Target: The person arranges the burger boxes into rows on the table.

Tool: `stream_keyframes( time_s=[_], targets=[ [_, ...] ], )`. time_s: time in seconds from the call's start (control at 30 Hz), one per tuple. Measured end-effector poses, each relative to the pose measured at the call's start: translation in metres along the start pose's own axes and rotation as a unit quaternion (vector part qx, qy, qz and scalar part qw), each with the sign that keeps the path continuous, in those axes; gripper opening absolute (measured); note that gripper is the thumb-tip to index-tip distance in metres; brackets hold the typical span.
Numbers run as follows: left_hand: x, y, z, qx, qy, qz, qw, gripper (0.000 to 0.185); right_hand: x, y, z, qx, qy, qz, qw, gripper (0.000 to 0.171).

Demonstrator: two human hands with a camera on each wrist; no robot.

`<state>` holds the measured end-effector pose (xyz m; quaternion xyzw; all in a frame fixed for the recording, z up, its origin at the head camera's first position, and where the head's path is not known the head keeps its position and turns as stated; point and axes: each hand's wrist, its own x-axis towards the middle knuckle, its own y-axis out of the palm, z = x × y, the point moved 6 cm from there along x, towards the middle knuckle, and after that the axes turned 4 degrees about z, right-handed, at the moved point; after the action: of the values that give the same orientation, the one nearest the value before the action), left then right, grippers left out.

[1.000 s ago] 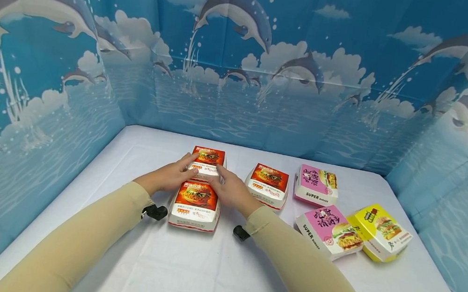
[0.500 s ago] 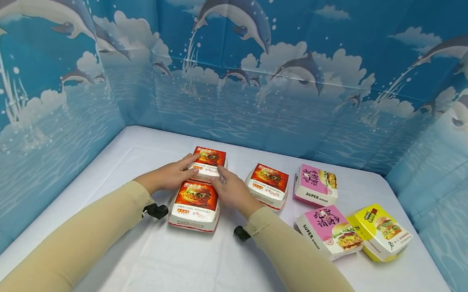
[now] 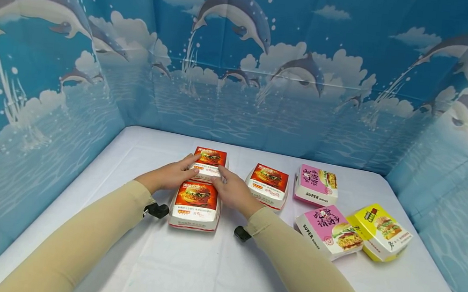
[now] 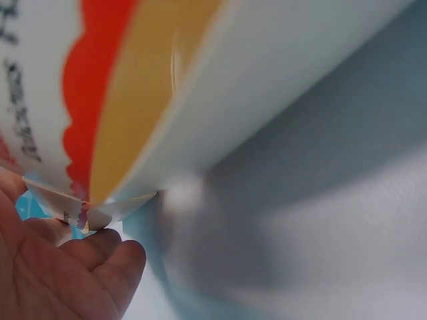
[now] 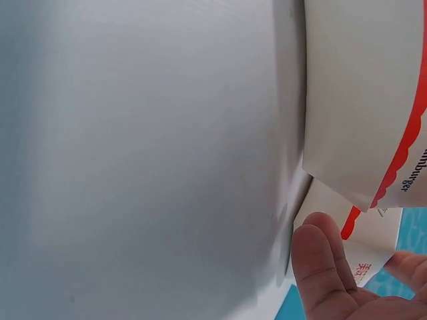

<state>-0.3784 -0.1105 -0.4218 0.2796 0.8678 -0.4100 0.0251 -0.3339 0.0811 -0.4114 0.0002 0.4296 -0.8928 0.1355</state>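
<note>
Two red-and-white burger boxes stand one behind the other at the left of the table. My left hand (image 3: 170,174) and right hand (image 3: 234,192) grip the far burger box (image 3: 211,157) from its two sides, thumbs toward its near edge. The near burger box (image 3: 195,208) sits between my wrists, its back edge right at the far one. In the left wrist view, the fingers (image 4: 120,270) bend at the side of the far box; the near box fills the upper left. The right wrist view has fingertips (image 5: 313,243) against the far box's white side.
To the right stand another red burger box (image 3: 267,182), two pink burger boxes, one behind (image 3: 317,184) and one in front (image 3: 329,231), and a yellow burger box (image 3: 382,231) beside the front pink one. A blue dolphin-print curtain (image 3: 238,104) encloses the white table (image 3: 188,273).
Both hands and the far burger box have shifted very slightly to the right; the near red box has also moved a touch that way. The boxes on the right stay put.
</note>
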Motion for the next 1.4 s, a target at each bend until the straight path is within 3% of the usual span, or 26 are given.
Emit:
stream_keyframes(
  time_s=[0.4,0.73,1.0,1.4],
  targets=[
    [0.001,-0.001,0.000,-0.005,0.005,-0.014,0.9999,0.072,-0.002,-0.001,-0.001,0.001,0.003,-0.006,1.000,0.065],
    [0.000,-0.010,-0.006,-0.027,0.012,-0.079,0.9964,0.067,-0.005,-0.001,-0.003,0.027,0.006,-0.009,1.000,0.072],
    [0.001,-0.020,-0.009,-0.015,0.012,-0.120,0.9926,0.066,-0.012,-0.004,-0.003,0.032,0.006,-0.023,0.999,0.073],
    [-0.008,-0.041,-0.014,0.016,0.007,-0.190,0.9816,0.068,-0.022,-0.007,-0.004,0.020,-0.016,-0.034,0.999,0.053]
  ],
)
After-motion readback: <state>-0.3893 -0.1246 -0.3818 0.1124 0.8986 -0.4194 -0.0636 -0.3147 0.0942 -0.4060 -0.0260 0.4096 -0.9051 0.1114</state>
